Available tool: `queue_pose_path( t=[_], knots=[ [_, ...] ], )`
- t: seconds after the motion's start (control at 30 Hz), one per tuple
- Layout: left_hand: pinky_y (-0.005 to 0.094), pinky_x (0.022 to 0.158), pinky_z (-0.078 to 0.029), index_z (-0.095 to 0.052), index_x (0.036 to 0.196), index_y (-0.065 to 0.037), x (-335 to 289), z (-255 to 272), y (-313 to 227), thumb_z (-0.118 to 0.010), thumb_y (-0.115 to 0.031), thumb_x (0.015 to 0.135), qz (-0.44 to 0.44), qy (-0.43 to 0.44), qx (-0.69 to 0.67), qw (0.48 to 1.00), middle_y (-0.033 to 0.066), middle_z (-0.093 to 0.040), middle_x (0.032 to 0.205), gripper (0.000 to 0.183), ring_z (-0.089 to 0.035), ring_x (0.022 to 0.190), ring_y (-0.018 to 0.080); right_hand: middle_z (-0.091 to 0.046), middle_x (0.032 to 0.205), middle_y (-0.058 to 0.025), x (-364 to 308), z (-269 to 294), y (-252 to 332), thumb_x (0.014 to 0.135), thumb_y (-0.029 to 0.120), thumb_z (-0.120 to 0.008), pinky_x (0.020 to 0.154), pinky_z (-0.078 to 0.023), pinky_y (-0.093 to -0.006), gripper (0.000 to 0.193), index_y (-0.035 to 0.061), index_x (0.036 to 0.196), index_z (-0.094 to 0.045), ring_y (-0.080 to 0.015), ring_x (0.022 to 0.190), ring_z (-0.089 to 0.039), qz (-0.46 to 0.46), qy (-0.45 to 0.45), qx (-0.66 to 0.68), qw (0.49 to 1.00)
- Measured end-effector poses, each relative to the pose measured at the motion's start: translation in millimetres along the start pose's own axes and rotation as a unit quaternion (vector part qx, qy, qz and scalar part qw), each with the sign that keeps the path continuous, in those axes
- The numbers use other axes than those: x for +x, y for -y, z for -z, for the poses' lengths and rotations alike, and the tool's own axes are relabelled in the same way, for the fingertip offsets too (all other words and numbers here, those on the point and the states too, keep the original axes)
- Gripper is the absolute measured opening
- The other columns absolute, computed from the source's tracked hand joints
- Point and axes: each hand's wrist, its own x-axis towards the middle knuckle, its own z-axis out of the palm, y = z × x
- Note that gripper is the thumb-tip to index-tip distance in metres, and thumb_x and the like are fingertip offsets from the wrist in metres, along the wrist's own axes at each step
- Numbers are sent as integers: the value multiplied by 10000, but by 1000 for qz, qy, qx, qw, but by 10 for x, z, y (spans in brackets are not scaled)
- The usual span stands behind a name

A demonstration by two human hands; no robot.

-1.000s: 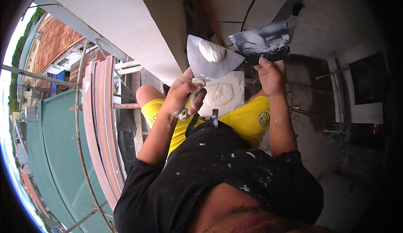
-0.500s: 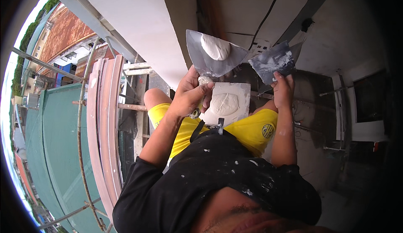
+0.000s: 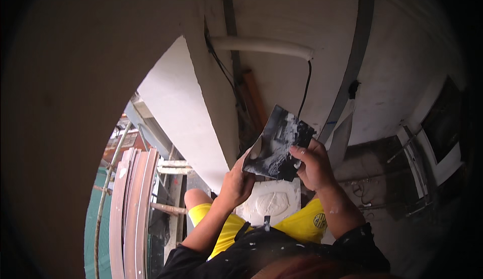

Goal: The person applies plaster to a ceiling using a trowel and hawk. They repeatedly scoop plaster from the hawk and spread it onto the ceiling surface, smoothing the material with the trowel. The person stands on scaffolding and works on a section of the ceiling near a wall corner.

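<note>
Head view: dark grey, flat, four-sided blade (image 3: pixel 267 150) smeared with white putty (image 3: pixel 289 139), centre of frame, pinched by right hand (image 3: pixel 316 167); left hand (image 3: pixel 235 184) curled at lower-left corner, hold hidden. Advisable: firm thumb, steady wrists.

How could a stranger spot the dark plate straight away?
Find the yellow shorts near the bottom, then look up past the pale board. There the right hand grips the dark plate, thumb on its face. White smears streak its nearly black surface, unlike the pale board below.
</note>
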Motion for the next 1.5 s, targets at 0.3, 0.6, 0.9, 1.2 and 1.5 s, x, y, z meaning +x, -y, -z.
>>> queue_pose_path(
  t=[0.3, 0.6, 0.9, 1.2, 1.5],
  knots=[
    [275, 504, -475, -405, 1314, -52, -90, 125, -278, -525, -17, 981, 158, -45, -310, 936, 56, -558, 814, 356, -567, 592, 121, -620, 1295, -120, 467, -423, 1287, 945, 102, -588, 1035, -507, -417, 413, 20, 1343, -513, -237, 1181, -627, 343, 100, 117, 927],
    [264, 432, -446, -339, 1364, -57, -326, 131, -532, -516, 9, 972, 185, -40, -390, 901, 57, -557, 780, 436, -520, 492, 125, -605, 1089, -117, 1374, -1244, 2563, 905, 71, -627, 828, -605, -384, 302, 2, 1180, -523, -235, 988, -659, 463, 94, 175, 864],
    [273, 428, -462, -339, 1363, -54, -441, 153, -519, -524, 13, 966, 193, -38, -411, 890, 64, -568, 824, 443, -531, 494, 131, -565, 1116, -142, 1493, -1688, 2940, 927, 87, -575, 745, -613, -351, 326, -22, 1224, -496, -262, 946, -650, 482, 86, 200, 849],
    [261, 430, -469, -317, 1401, -71, -446, 196, -602, -548, 3, 961, 198, -20, -419, 886, 61, -576, 903, 503, -547, 518, 118, -582, 1126, -179, 1297, -1828, 2997, 964, 53, -534, 868, -607, -421, 252, -71, 1173, -471, -299, 1019, -646, 496, 69, 217, 838],
    [264, 428, -455, -333, 1368, -60, -442, 224, -643, -533, -11, 976, 175, -3, -421, 890, 43, -557, 717, 443, -534, 492, 126, -566, 1142, -191, 1251, -1851, 3026, 961, 53, -531, 911, -600, -456, 277, -71, 1194, -447, -319, 1050, -632, 505, 78, 218, 831]
  ],
)
